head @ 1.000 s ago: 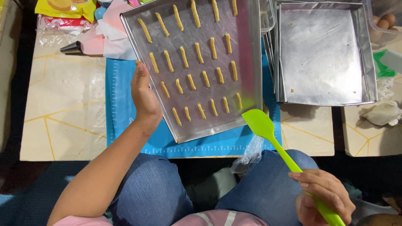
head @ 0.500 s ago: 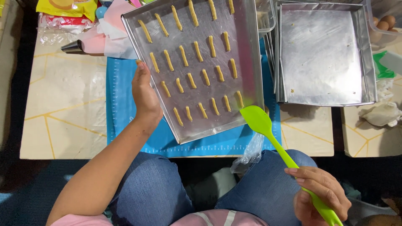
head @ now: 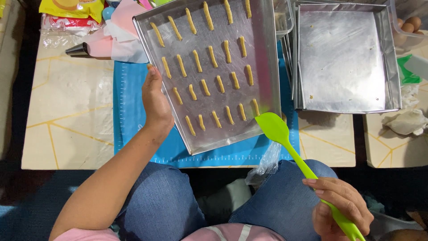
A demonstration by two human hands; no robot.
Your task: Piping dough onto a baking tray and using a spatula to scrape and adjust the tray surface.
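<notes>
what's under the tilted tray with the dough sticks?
A blue mat shows beneath the baking tray, on the table. The left hand holds the tray's edge. What the tray covers cannot be seen.

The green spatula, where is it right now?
The green spatula is low on the right of the head view, held in the right hand, its blade by the near right corner of the baking tray.

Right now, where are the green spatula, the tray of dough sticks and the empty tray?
green spatula [head: 273, 127], head view, on its blade.
tray of dough sticks [head: 267, 53], head view, on its bare right rim.
empty tray [head: 341, 58], head view, on its bare floor.
</notes>
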